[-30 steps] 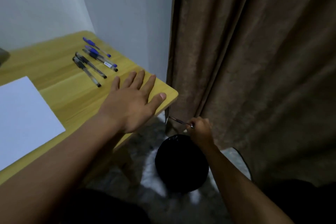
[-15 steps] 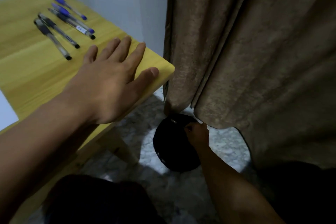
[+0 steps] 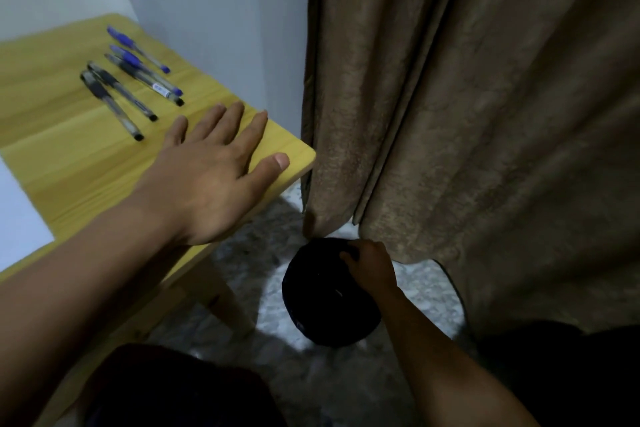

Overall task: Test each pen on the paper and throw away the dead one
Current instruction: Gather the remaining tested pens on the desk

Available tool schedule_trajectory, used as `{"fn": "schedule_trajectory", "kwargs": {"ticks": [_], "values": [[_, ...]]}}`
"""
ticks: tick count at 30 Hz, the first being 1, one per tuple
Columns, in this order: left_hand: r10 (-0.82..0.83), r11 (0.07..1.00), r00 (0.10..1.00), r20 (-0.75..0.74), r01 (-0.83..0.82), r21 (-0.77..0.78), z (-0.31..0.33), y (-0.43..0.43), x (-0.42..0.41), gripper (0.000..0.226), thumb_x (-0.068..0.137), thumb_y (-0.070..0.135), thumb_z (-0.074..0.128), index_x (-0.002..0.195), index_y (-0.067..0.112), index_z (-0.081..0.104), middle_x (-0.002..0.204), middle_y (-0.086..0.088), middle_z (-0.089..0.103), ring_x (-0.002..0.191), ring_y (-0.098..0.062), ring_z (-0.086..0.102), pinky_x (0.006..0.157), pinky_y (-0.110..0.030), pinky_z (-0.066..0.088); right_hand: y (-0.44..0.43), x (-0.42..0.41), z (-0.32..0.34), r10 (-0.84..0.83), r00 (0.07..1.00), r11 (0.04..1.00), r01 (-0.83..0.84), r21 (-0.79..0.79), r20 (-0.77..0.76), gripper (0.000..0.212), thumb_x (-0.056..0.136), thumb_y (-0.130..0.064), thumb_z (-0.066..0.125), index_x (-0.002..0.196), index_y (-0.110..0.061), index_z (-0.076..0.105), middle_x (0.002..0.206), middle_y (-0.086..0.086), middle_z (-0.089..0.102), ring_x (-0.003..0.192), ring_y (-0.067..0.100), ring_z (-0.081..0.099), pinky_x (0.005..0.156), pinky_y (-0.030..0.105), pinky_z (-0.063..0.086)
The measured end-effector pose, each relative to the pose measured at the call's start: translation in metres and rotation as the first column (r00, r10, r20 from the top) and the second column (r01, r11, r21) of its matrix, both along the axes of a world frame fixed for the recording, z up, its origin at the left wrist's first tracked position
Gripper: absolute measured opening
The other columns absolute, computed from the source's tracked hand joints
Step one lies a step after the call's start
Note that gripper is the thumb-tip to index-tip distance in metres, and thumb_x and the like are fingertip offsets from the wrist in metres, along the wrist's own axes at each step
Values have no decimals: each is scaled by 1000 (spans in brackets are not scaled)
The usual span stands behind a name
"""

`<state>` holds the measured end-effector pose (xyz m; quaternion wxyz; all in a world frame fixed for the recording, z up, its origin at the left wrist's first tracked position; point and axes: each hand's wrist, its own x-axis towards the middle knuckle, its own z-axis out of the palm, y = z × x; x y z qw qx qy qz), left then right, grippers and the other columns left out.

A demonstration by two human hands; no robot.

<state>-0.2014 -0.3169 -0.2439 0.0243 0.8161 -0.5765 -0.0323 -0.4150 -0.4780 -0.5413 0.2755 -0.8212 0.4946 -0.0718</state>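
Several pens lie side by side on the yellow wooden table, blue ones at the back and black ones in front. A corner of white paper shows at the left edge. My left hand rests flat near the table's right corner, fingers spread, holding nothing. Down on the floor stands a round black bin. My right hand hovers over the bin's far rim with its fingers curled downward. No pen shows in that hand; a small pale glint lies inside the bin.
A brown curtain hangs close behind the bin and touches its far rim. The table leg stands left of the bin on the speckled floor. A pale wall is behind the table. My dark-clothed lap fills the bottom.
One second ago my right hand held a pen above the bin. It has since dropped to the bin's rim and the pen is out of sight. My left hand stayed flat on the table.
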Motion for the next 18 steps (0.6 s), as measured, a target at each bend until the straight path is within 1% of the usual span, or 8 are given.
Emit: {"fn": "schedule_trajectory", "kwargs": {"ticks": [2,5,9,11,12,14,16,18], "values": [[9,1000,1000,-8,-9,7,1,0,0,85,83,78,-7,156,35,-7,166,1,-7,153,-17,-8,122,-50,-1,2,0,29,13,999,1000,-14,23,38,21,92,-32,64,88,-16,77,90,8,76,83,27,70,78,39,55],[23,999,1000,-16,-22,25,3,0,-3,80,87,76,-1,156,35,-5,166,2,-8,152,-16,-9,122,-50,-3,2,3,73,53,998,999,-54,4,19,31,95,-30,67,117,-10,75,117,14,73,110,32,66,94,37,49],[39,999,998,-45,-37,29,8,-2,-5,76,93,70,13,158,32,2,167,1,-4,153,-17,-6,122,-49,-1,-6,10,130,79,997,997,-78,12,-20,30,92,-36,64,109,-13,72,109,13,73,109,33,67,85,35,50],[25,1000,998,-63,-24,7,15,-1,-3,74,95,67,20,157,28,16,166,-4,10,153,-21,7,122,-48,10,-10,17,168,92,996,995,-92,-42,-15,32,92,-34,64,114,-13,71,112,13,75,111,32,68,87,34,52],[9,999,997,-71,-12,-35,21,0,-1,68,97,64,25,152,23,32,160,-7,28,148,-26,22,118,-46,22,-11,21,192,100,995,993,-100,-70,-5,31,93,-30,65,118,-11,72,115,13,75,112,32,68,89,33,51],[13,983,992,-129,-36,-179,33,5,1,52,98,55,34,121,14,56,126,-10,59,122,-32,52,96,-39,43,-15,30,237,107,994,986,-104,-129,21,30,95,-22,65,120,-9,72,119,14,75,115,31,67,90,29,49],[65,949,983,-173,-114,-295,43,11,6,46,98,49,41,111,10,62,112,-12,66,106,-33,60,86,-38,48,-18,42,277,114,993,973,-103,-206,43,29,94,-24,65,118,-11,73,119,13,75,116,31,67,93,30,50],[139,910,976,-170,-193,-367,51,18,15,46,97,47,44,114,9,66,114,-15,68,109,-34,62,89,-40,50,-15,58,311,142,988,961,-124,-249,56,30,93,-29,66,118,-14,74,119,11,75,118,31,66,95,34,52]]}}
